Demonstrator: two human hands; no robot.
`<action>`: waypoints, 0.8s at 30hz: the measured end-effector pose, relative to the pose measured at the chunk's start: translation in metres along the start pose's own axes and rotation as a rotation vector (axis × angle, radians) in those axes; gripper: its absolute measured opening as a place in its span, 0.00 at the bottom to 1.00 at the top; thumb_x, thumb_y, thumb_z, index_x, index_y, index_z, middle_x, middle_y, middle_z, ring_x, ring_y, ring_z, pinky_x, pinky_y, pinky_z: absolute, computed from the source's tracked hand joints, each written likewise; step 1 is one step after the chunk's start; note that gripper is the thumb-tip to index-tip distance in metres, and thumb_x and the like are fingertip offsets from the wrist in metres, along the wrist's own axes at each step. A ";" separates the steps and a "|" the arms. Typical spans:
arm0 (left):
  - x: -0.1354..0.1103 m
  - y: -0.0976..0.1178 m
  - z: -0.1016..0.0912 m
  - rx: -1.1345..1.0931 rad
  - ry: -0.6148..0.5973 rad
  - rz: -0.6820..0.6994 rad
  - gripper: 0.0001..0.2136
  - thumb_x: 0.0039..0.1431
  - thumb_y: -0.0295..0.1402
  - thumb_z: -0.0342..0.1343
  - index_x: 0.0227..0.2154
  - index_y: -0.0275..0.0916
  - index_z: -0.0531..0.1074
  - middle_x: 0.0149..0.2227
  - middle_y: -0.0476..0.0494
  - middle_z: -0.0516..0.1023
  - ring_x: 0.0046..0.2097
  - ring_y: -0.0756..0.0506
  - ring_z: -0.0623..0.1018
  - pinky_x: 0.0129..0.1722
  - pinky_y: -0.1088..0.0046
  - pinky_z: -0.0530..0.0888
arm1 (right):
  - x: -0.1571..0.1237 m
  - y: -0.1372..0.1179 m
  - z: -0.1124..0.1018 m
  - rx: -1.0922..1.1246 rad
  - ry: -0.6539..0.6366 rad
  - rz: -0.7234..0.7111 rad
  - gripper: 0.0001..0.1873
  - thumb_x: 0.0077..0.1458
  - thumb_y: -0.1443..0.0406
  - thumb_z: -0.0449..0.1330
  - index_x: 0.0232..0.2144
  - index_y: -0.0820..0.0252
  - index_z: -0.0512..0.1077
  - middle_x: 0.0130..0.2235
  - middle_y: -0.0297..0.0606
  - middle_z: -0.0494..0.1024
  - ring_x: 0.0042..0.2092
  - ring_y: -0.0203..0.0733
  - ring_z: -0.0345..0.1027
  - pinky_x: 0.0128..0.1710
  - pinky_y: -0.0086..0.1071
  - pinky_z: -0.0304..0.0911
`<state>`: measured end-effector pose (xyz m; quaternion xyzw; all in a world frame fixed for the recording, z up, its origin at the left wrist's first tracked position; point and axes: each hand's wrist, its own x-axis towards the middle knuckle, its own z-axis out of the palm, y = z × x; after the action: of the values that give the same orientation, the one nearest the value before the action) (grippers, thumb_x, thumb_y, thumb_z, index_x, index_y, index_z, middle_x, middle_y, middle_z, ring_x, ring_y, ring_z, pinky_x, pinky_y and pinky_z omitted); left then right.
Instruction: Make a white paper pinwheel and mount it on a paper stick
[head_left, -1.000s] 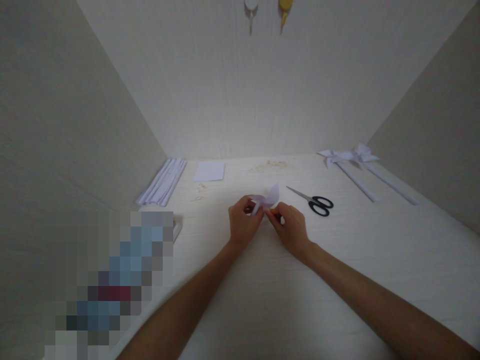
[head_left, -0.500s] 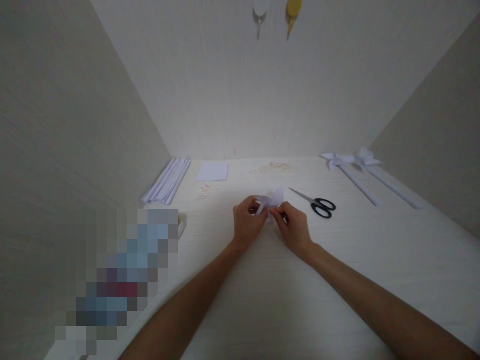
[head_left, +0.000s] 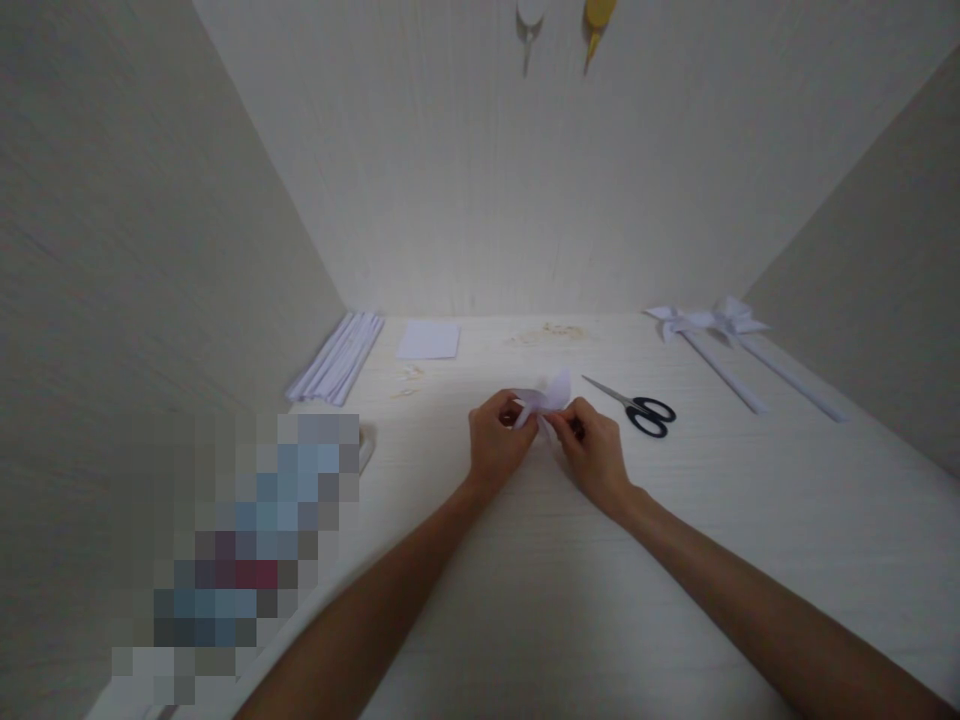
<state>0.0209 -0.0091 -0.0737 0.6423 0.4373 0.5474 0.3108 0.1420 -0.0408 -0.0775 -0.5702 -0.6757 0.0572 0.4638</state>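
Note:
A folded white paper pinwheel (head_left: 556, 388) is held just above the table in front of me, its pale blades sticking up. My left hand (head_left: 501, 440) is closed on the pinwheel's left side, with thumb and fingers curled round the paper. Against the middle of the pinwheel, my right hand (head_left: 592, 445) has its thumb and forefinger pinched together; whatever lies between those fingertips is too small to make out. To the right of that hand lie scissors (head_left: 634, 405) with black handles, their blades pointing away to the left.
Rolled paper sticks (head_left: 337, 358) lie bundled at the back left, beside a square of white paper (head_left: 428, 340). Small pale bits (head_left: 562, 331) are scattered near the back wall. Two finished-looking pinwheels on sticks (head_left: 724, 370) rest at the right. Hooks (head_left: 598, 15) hang above.
My right hand's fingertips have shifted slightly up at the pinwheel's middle, and a strip of paper shows below them. My left hand keeps its hold. The view has moved a little.

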 end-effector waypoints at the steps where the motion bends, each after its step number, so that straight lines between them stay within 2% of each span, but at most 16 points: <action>1: 0.000 0.000 0.000 -0.006 -0.001 -0.001 0.05 0.40 0.25 0.55 0.24 0.36 0.71 0.19 0.52 0.72 0.22 0.53 0.71 0.23 0.80 0.68 | 0.000 0.000 0.000 0.002 0.001 -0.023 0.12 0.52 0.63 0.51 0.19 0.59 0.61 0.18 0.31 0.66 0.20 0.32 0.57 0.20 0.25 0.51; 5: 0.001 0.001 0.000 -0.020 -0.004 -0.012 0.04 0.40 0.24 0.55 0.22 0.37 0.70 0.19 0.53 0.71 0.22 0.53 0.71 0.23 0.80 0.68 | -0.001 0.000 0.000 -0.053 -0.015 -0.087 0.11 0.53 0.64 0.50 0.20 0.60 0.63 0.19 0.32 0.67 0.20 0.32 0.57 0.21 0.25 0.51; 8: 0.002 0.002 -0.001 -0.024 0.004 -0.031 0.03 0.39 0.24 0.55 0.21 0.36 0.69 0.18 0.53 0.71 0.22 0.53 0.71 0.22 0.81 0.68 | -0.002 0.001 0.001 -0.055 -0.028 -0.060 0.11 0.52 0.62 0.51 0.21 0.60 0.63 0.19 0.31 0.67 0.19 0.31 0.57 0.20 0.25 0.50; 12: 0.002 0.003 -0.001 -0.038 -0.027 -0.020 0.05 0.39 0.23 0.55 0.23 0.36 0.71 0.20 0.52 0.73 0.23 0.53 0.72 0.23 0.80 0.69 | -0.001 0.002 0.002 -0.062 0.009 0.001 0.15 0.51 0.60 0.53 0.18 0.59 0.59 0.15 0.29 0.64 0.17 0.30 0.54 0.18 0.24 0.47; 20: 0.003 0.004 -0.001 -0.075 -0.011 -0.064 0.04 0.39 0.24 0.55 0.23 0.36 0.70 0.20 0.52 0.73 0.23 0.53 0.72 0.23 0.80 0.69 | -0.001 0.003 0.002 -0.081 -0.004 -0.069 0.12 0.53 0.62 0.51 0.20 0.59 0.61 0.19 0.32 0.67 0.20 0.33 0.58 0.21 0.26 0.51; 24: 0.003 0.004 -0.001 -0.076 -0.008 -0.066 0.06 0.39 0.24 0.55 0.24 0.36 0.71 0.20 0.51 0.73 0.23 0.53 0.73 0.23 0.80 0.69 | -0.001 0.003 0.003 -0.069 -0.005 -0.029 0.13 0.52 0.60 0.52 0.20 0.60 0.62 0.17 0.31 0.66 0.19 0.32 0.57 0.19 0.25 0.50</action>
<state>0.0210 -0.0079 -0.0686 0.6172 0.4360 0.5506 0.3547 0.1423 -0.0392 -0.0812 -0.5761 -0.6866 0.0286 0.4427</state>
